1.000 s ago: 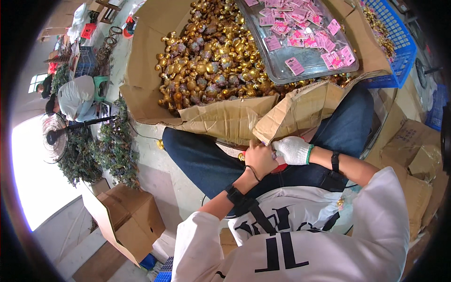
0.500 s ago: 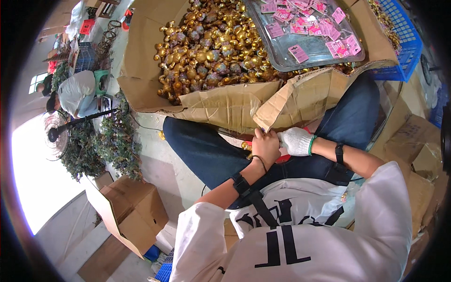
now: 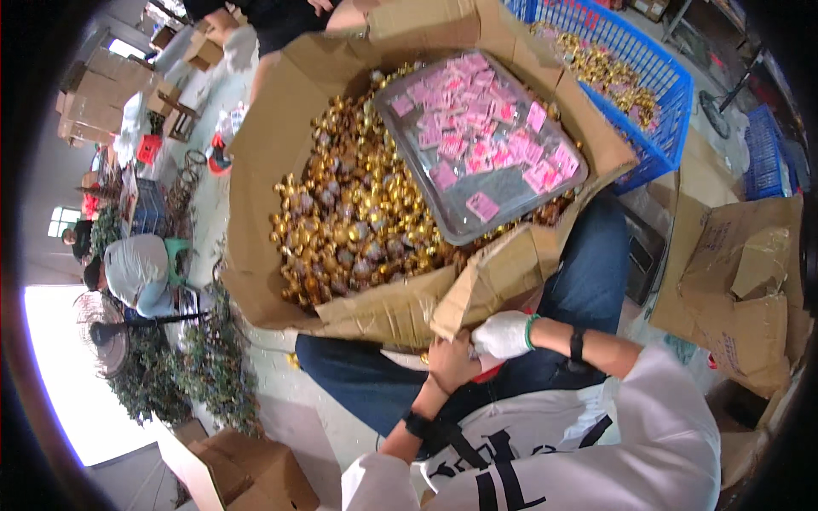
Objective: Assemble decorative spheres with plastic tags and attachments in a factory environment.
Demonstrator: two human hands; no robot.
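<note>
My left hand (image 3: 452,364) is bare and curled over my lap, fingers closed on a small gold item that is mostly hidden. My right hand (image 3: 503,334), in a white glove, presses against it from the right, also pinching that item. Both hands sit just below the torn front flap of a big cardboard box (image 3: 256,213) filled with several shiny gold ornaments (image 3: 358,221). A grey metal tray (image 3: 426,136) rests on top of the pile and carries several pink tags (image 3: 477,128).
A blue plastic crate (image 3: 656,94) with more gold ornaments stands behind the box at the right. Flattened cardboard (image 3: 741,272) lies at the right, a brown carton (image 3: 247,468) at the lower left. A seated person (image 3: 136,272), green foliage (image 3: 204,366) and a fan (image 3: 102,332) are at the left.
The view has tilted, so the box and tray now fill more of the picture. Both hands have stayed together at my lap, shifting slightly.
</note>
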